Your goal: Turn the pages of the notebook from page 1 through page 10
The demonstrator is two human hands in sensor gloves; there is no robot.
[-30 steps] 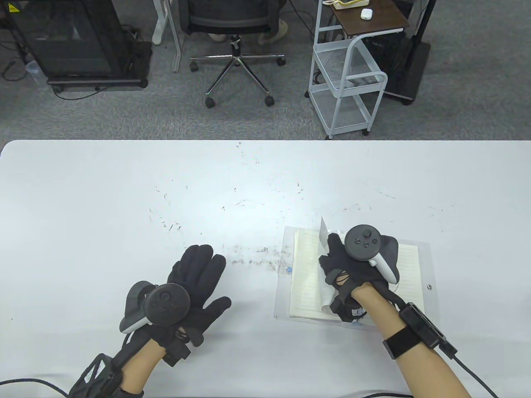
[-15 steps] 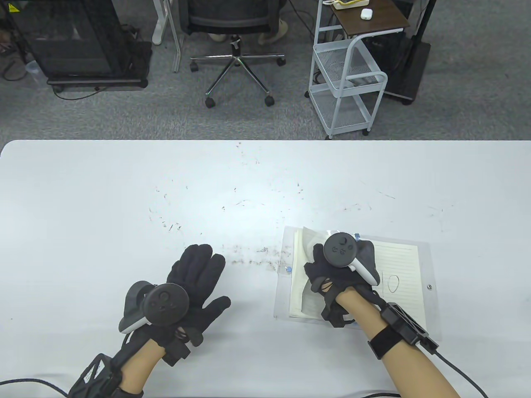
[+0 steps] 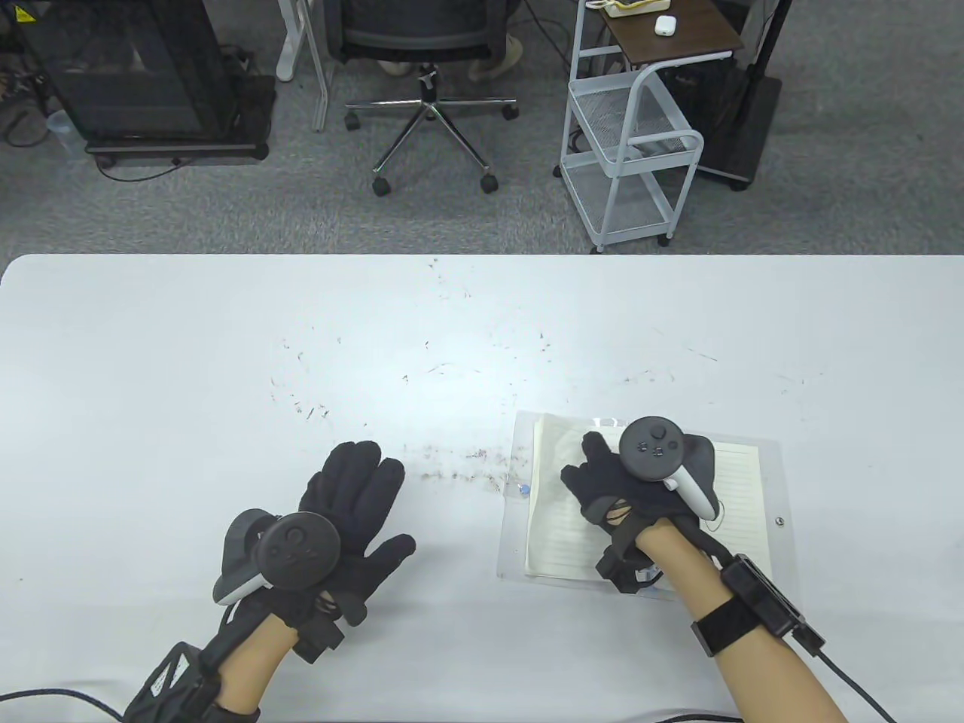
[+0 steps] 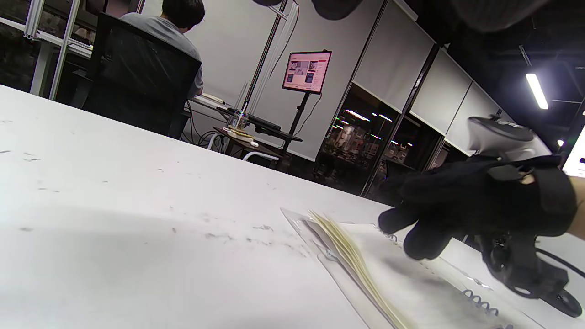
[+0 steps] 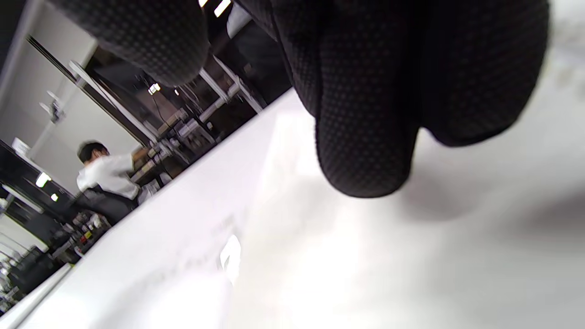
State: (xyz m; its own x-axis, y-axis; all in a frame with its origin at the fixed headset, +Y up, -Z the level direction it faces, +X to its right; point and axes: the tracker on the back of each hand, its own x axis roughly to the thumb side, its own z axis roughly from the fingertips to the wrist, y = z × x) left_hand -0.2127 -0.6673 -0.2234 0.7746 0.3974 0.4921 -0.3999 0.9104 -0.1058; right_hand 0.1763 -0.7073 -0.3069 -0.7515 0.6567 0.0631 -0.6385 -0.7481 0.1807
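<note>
The spiral-bound lined notebook (image 3: pixel 557 520) with a clear plastic cover is laid open on the white desk (image 3: pixel 226 361), at its near right part. The black-gloved right hand (image 3: pixel 633 482) is held over the open pages with fingers spread and nothing gripped; whether the paper is touched cannot be told. The black-gloved left hand (image 3: pixel 339 520) is rested flat and open on the desk, well left of the notebook.
</note>
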